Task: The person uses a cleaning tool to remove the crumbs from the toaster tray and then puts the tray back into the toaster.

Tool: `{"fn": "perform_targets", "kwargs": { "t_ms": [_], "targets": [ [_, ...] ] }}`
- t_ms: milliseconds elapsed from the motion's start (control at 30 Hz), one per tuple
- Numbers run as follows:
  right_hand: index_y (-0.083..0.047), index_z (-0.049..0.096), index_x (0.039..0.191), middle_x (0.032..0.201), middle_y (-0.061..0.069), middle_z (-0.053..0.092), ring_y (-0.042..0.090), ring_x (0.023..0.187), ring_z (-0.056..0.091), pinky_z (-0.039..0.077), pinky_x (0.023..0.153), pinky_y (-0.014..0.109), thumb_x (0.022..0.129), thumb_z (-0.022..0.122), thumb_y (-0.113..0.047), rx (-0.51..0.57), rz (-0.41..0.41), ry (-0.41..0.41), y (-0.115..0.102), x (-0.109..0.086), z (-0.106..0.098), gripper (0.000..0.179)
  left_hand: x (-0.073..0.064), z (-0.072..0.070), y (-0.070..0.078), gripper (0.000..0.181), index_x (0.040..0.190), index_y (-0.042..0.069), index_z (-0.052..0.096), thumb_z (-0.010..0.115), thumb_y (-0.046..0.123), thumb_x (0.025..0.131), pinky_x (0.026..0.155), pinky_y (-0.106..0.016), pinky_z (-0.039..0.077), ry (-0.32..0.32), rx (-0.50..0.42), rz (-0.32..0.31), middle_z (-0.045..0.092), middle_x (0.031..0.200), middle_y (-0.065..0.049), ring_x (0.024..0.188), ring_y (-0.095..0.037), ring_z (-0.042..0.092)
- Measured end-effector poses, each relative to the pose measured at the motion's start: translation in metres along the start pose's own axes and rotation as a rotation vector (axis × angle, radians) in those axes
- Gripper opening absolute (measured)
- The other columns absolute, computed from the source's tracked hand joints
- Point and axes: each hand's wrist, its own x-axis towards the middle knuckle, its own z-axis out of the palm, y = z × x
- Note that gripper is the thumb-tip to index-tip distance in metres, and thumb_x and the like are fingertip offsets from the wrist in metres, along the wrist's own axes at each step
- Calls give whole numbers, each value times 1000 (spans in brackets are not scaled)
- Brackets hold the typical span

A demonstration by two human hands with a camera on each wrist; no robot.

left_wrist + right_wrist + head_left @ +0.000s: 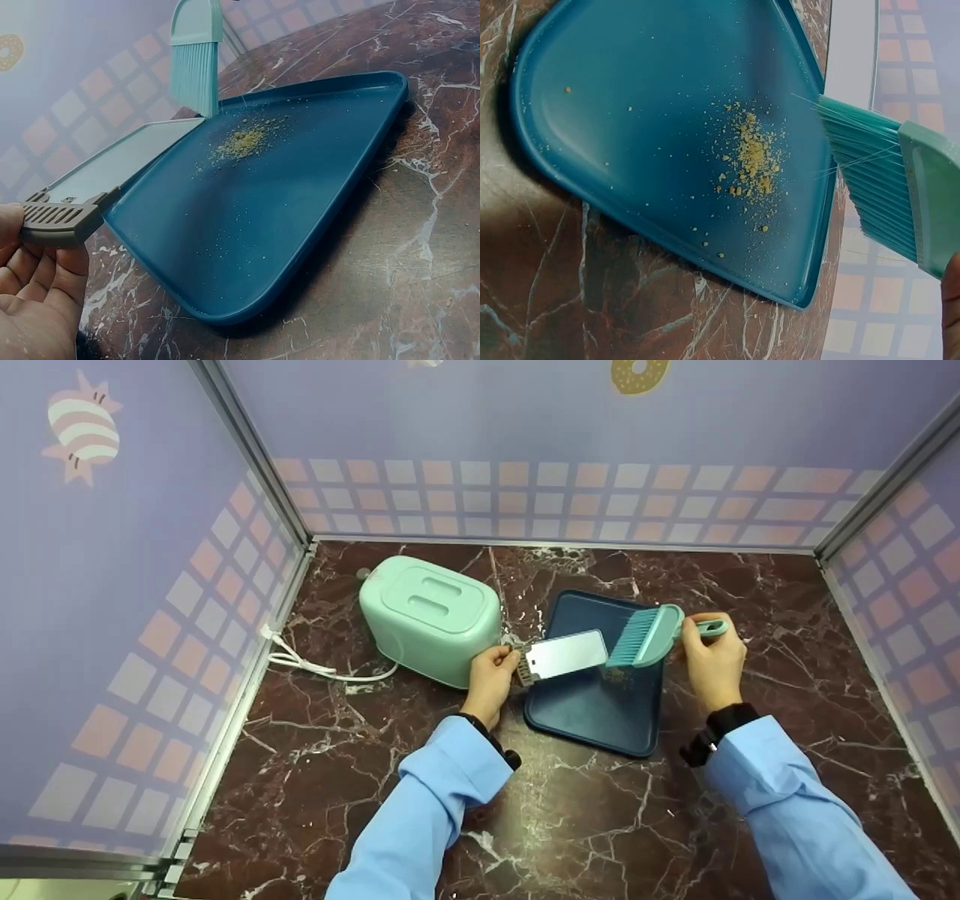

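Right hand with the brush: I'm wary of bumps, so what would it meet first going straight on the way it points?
Led by its brush, the right hand would probably meet the pale panel in the left hand first; whether the bristles touch it is unclear.

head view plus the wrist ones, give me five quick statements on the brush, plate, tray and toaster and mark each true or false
1. The right hand holds the brush by its handle. True.
2. The left hand holds nothing. False: it grips the slotted end of the flat plate.
3. Yellowish crumbs lie on the blue tray. True.
4. In the head view, the mint-green toaster stands to the right of the blue tray. False: it stands to the left.
5. In the head view, the white cord runs out to the left of the toaster. True.
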Motion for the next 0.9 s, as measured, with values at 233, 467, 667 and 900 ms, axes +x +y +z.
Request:
{"fn": "perform_targets", "kwargs": {
  "t_ms": [233,467,667,900],
  "targets": [
    [0,57,119,73,6,65,11,58,63,54,57,22,105,58,-22,50,9,-47,-27,-8,-1,26,2,1,-2,28,125,-6,66,62,12,103,82,-27,49,11,3,5,66,113,-14,96,-17,58],
    [-2,52,122,82,13,64,17,63,65,55,60,26,104,60,-19,360,4,-158,-14,-4,11,26,1,2,0,30,127,-7,65,61,11,103,80,-26,49,-3,-8,0,66,112,-16,94,-16,58],
    [2,49,125,86,12,67,18,67,66,57,65,28,104,61,-20,451,-39,-267,-17,-6,24,33,1,3,-1,27,121,-8,67,62,10,102,78,-24,48,7,1,19,67,105,-11,90,-14,57],
    [1,48,128,90,11,69,19,72,65,56,71,30,105,59,-23,432,-47,-409,-24,-11,36,35,1,4,1,25,118,-8,68,63,11,102,75,-23,46,-3,-1,14,64,98,-6,86,-13,56]
  ]
}}
